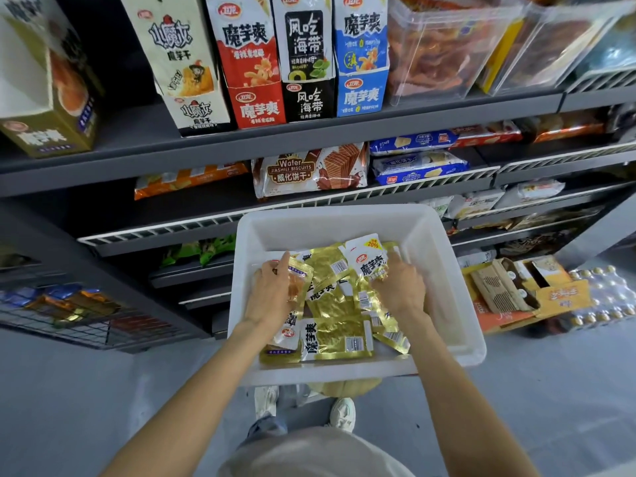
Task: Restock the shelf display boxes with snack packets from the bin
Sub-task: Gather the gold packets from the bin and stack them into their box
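Dark grey shop shelves [309, 139] fill the upper half of the frame, and on the top one stands a row of upright display boxes — a gold one [48, 94] at the upper left that looks mostly empty inside, then a cream box [182, 63], a red box [253, 63], a black box [306, 60] and a blue box [361, 56]. Below them, in the centre of the frame, a white plastic bin [447, 270] holds a loose pile of gold snack packets [337, 335], lying flat and overlapping in different directions. Both hands are down inside the bin. The left hand [272, 294] has its fingers curled over a packet with a clear window at the left side of the pile and seems to grip it; the right hand [399, 287] lies on the packets at the right of the pile with fingers bent, touching a white-and-gold packet [368, 259] which stands a little up, but I cannot tell if it really pinches it or only presses on it. So the step in hand is, I judge, the gathering of packets in the bin, not yet the placing. The next move calls for collecting several packets in the same direction, lifting them out, and carrying them up and to the left — most likely to the gold box, because its colour matches the packets. The foil looks slippery, so a firm grip on the bundle is needed.
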Motion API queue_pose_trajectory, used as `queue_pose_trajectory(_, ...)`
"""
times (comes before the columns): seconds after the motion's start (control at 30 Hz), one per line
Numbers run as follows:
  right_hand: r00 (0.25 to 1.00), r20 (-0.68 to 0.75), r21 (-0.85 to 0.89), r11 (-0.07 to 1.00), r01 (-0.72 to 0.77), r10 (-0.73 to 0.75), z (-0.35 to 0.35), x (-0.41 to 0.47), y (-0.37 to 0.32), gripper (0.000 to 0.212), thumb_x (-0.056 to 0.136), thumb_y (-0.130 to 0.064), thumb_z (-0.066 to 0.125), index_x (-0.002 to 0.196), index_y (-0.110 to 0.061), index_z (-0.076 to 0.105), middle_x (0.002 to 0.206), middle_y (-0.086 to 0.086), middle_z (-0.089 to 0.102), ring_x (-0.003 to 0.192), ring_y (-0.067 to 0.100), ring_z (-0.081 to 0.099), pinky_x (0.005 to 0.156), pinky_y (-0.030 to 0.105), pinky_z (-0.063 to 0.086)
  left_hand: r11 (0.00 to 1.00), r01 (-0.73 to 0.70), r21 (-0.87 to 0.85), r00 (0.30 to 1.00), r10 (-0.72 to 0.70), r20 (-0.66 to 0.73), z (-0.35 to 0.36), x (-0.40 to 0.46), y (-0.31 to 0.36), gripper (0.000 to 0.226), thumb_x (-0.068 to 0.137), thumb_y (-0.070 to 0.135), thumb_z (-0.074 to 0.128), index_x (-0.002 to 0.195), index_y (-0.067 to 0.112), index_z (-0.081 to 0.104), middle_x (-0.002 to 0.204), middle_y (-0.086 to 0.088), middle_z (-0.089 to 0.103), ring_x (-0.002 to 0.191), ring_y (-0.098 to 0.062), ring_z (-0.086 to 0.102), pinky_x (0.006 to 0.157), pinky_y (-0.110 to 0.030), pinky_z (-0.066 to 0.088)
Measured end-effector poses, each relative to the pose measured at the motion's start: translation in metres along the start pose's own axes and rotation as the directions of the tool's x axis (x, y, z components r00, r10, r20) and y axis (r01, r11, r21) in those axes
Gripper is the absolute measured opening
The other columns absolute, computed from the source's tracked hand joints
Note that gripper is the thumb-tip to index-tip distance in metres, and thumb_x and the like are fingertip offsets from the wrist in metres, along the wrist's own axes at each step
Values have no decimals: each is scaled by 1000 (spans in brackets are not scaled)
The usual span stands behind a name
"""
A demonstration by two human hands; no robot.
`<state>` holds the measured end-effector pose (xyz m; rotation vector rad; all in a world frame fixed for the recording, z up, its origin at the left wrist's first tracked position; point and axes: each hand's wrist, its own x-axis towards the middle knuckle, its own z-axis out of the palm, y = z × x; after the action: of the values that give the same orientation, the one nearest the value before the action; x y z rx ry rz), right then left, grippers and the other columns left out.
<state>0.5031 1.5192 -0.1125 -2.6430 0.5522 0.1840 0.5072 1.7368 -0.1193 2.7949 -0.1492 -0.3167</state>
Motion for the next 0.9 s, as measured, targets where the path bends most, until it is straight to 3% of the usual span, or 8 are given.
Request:
queue_pose_trajectory(0.07,997,-81,112,993,28,-19,-11,-3,0,38,81,-26,70,114,-14,55,92,11,70,87,33,66,68,37,52,997,-16,-80,999,13,-33,-6,-5,3,91,83,19,71,151,16,10,109,-8,60,102,-25,58,81,-29,45)
queue_pose_trajectory(0.17,991,-127,445,890,103,-51,-38,-12,-5,24,80,-25,74,100,-17,62,82,3,72,74,23,68,65,37,55,907,17,-422,998,-44,-53,-28,-10,5,57,86,21,68,137,22,44,100,3,68,88,-15,65,74,-24,50)
queue_pose_trajectory(0.3,995,19,872,488,31,-97,-71,-29,-29,18,84,-16,70,99,-21,63,90,2,74,80,19,71,73,39,57,489,17,-872,972,-211,-100,-67,-16,-8,14,86,17,66,99,21,63,92,8,67,85,-9,64,61,-13,48)
queue_pose_trajectory(0.37,987,77,912,410,-12,-143,-73,-30,-45,24,85,-14,68,108,-14,63,99,6,73,91,25,70,83,44,55,344,-22,-939,953,-278,-124,-84,-19,-16,11,87,16,66,96,22,64,89,8,69,80,-6,65,59,-13,49)
queue_pose_trajectory(0.43,976,117,931,361,-44,-184,-72,-32,-64,30,84,-15,68,113,-12,61,104,7,72,97,26,68,89,46,53,282,-72,-957,937,-310,-162,-98,-23,-25,12,87,14,65,95,24,65,86,11,71,77,-1,66,62,-15,51)
queue_pose_trajectory(0.57,932,146,939,344,-24,-332,-71,-40,-105,36,78,-20,69,111,-9,63,102,9,72,94,28,67,88,43,53,293,-216,-932,870,-375,-319,-128,-32,-46,12,87,12,65,93,22,67,79,15,72,77,3,65,67,-10,48)
queue_pose_trajectory(0.77,859,78,930,347,120,-507,-76,-46,-189,35,67,-25,72,99,-14,66,87,-1,74,77,15,68,71,28,54,556,-416,-720,759,-223,-611,-193,-43,-81,10,90,20,59,100,24,60,93,13,69,88,-4,65,76,-18,50)
queue_pose_trajectory(0.9,814,17,935,298,193,-580,-76,-55,-242,37,67,-29,72,103,-22,64,92,-5,74,84,13,69,73,28,56,601,-431,-673,662,-296,-688,-237,-42,-104,23,90,20,63,104,30,48,102,5,66,95,-15,66,81,-46,56)
